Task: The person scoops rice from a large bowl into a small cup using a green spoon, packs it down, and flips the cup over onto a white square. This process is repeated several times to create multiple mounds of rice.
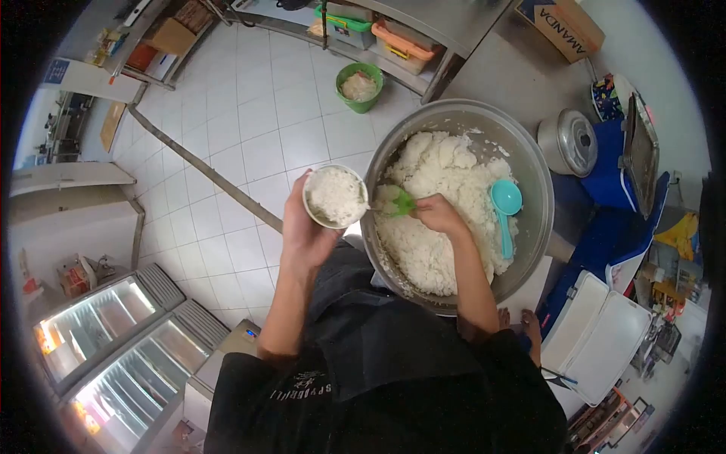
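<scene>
My left hand (302, 238) is wrapped round a white cup (361, 188), which is full of white grains like cooked rice (335, 195). In my right hand (441, 216) is a green utensil (403, 203), held over the near-left part of a big metal pot (538, 151). Its thin end comes right up to the cup's rim, and I cannot tell its exact kind. A mass of the same white rice (431, 163) lies in the pot. On top of it rests a turquoise scoop (506, 198) with its handle towards me.
A green bin (358, 83) stands on the tiled floor beyond the pot. To the right are a lidded metal pot (569, 142) and an open cooler (601, 333). A metal table (469, 23) has storage boxes beneath it. Glass-door fridges (132, 356) are at lower left. Bare feet (529, 325) show below the pot's right side.
</scene>
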Action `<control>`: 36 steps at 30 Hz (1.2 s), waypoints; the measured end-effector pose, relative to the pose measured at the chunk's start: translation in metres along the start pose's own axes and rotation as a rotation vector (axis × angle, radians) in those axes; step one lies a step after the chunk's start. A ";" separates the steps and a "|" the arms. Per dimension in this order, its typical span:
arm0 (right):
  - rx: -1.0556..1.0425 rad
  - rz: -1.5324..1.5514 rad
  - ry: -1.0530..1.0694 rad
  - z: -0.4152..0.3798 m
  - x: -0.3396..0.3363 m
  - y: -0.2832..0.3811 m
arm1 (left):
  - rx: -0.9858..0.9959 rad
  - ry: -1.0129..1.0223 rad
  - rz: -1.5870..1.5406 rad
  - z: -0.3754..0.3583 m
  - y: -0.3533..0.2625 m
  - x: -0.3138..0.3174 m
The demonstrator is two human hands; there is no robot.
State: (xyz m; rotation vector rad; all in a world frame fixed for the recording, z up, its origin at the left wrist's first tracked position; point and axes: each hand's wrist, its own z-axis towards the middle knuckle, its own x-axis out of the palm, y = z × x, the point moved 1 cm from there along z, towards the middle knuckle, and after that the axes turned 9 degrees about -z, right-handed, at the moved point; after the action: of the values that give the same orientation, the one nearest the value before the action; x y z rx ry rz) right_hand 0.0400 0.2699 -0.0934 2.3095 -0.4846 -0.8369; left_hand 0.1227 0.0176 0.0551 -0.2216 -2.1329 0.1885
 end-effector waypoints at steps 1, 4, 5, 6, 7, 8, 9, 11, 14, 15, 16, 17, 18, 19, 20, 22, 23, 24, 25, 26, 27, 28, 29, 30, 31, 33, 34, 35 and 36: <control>-0.005 -0.009 -0.006 -0.014 -0.009 0.005 | -0.010 -0.016 0.035 0.000 0.002 0.002; -0.083 0.175 -0.073 -0.065 -0.039 0.021 | -0.040 -0.057 0.123 0.008 0.022 0.002; -0.139 0.166 -0.187 -0.082 -0.045 0.025 | -0.058 -0.064 0.173 0.013 0.032 0.001; -0.193 0.153 -0.304 -0.101 -0.052 0.028 | -0.076 -0.073 0.216 0.013 0.045 0.010; -0.187 0.145 -0.335 -0.121 -0.055 0.043 | -0.094 -0.046 0.218 0.017 0.060 0.016; -0.122 -0.132 -0.523 -0.138 -0.052 0.068 | -0.122 -0.034 0.206 0.025 0.076 0.018; -0.042 -0.409 -0.699 -0.149 -0.043 0.087 | -0.153 -0.027 0.196 0.033 0.093 0.016; 0.212 -0.851 -0.628 -0.150 -0.013 0.105 | -0.185 -0.008 0.212 0.060 0.120 0.009; 0.231 -0.841 -0.838 -0.131 0.019 0.077 | -0.311 -0.046 0.320 0.086 0.141 0.014; 0.240 -0.840 -0.857 -0.135 0.009 0.075 | -0.317 -0.027 0.327 0.088 0.140 0.020; 0.198 -0.765 -0.874 -0.142 -0.006 0.072 | -0.348 0.047 0.276 0.089 0.139 0.025; 0.160 -0.683 -0.885 -0.152 -0.017 0.069 | -0.385 0.114 0.229 0.087 0.139 0.027; 0.134 -0.526 -0.984 -0.164 -0.027 0.067 | -0.394 0.120 0.239 0.085 0.139 0.027; 0.132 -0.528 -0.993 -0.177 -0.037 0.059 | -0.395 0.162 0.209 0.084 0.140 0.030; 0.051 -0.503 -1.139 -0.189 -0.048 0.052 | -0.389 0.208 0.174 0.086 0.140 0.035; -0.049 -0.485 -1.276 -0.207 -0.054 0.066 | -0.370 0.255 0.125 0.089 0.142 0.037; -0.033 -0.522 -1.209 -0.221 -0.054 0.083 | -0.347 0.250 0.139 0.093 0.146 0.034; -0.011 -0.555 -1.145 -0.227 -0.052 0.094 | -0.328 0.245 0.157 0.094 0.147 0.032; -0.012 -0.558 -1.147 -0.225 -0.049 0.097 | -0.328 0.248 0.156 0.096 0.148 0.029; -0.036 -0.755 -1.104 -0.222 -0.043 0.101 | -0.312 0.245 0.173 0.098 0.151 0.028; -0.056 -0.950 -1.054 -0.219 -0.038 0.103 | -0.299 0.242 0.192 0.096 0.152 0.030; -0.049 -0.953 -1.057 -0.215 -0.036 0.106 | -0.306 0.246 0.191 0.094 0.153 0.032; -0.021 -1.012 -0.944 -0.209 -0.036 0.109 | -0.261 0.206 0.216 0.092 0.153 0.033; 0.006 -1.066 -0.828 -0.207 -0.034 0.110 | -0.215 0.165 0.243 0.089 0.152 0.033; 0.005 -1.070 -0.829 -0.208 -0.032 0.109 | -0.215 0.167 0.239 0.094 0.153 0.028; -0.146 -0.981 -0.794 -0.211 -0.031 0.113 | -0.216 0.194 0.129 0.103 0.147 0.018; -0.152 -0.985 -0.790 -0.215 -0.034 0.116 | -0.211 0.193 0.124 0.103 0.142 0.018; -0.139 -0.948 -0.897 -0.222 -0.040 0.122 | -0.216 0.154 0.140 0.104 0.138 0.017; -0.124 -0.909 -1.001 -0.228 -0.045 0.126 | -0.223 0.114 0.155 0.101 0.135 0.019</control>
State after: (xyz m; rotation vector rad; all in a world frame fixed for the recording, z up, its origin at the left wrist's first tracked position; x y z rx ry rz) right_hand 0.1448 0.2989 0.1472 1.7814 0.2945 -2.3831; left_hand 0.0396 0.1478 -0.0134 -0.5175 -2.0220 0.0265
